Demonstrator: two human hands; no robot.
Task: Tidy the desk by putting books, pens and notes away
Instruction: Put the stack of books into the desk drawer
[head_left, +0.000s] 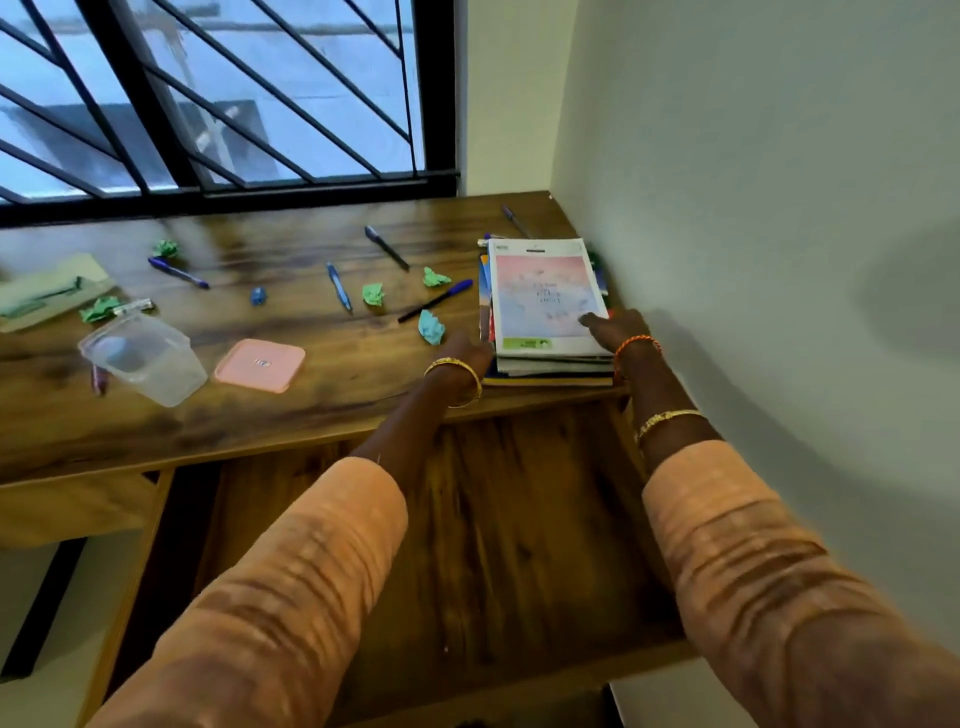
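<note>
A stack of books (545, 296) with a pink and blue cover on top lies at the desk's right end by the wall. My left hand (465, 358) presses against the stack's left near corner. My right hand (618, 330) grips its right near corner, thumb on the top cover. Several pens lie across the wooden desk (311, 410), among them a blue pen (338, 286), a black pen (387, 248) and a dark pen with a blue cap (436, 300). Crumpled green notes (374, 294) and a light blue crumpled note (431, 327) lie between them.
A clear plastic container (143, 356) stands at the left, its pink lid (260, 365) beside it. A flat pale pouch (47, 293) lies at the far left. An open wooden drawer (493, 545) extends below the desk under my arms. A barred window runs behind, a wall at the right.
</note>
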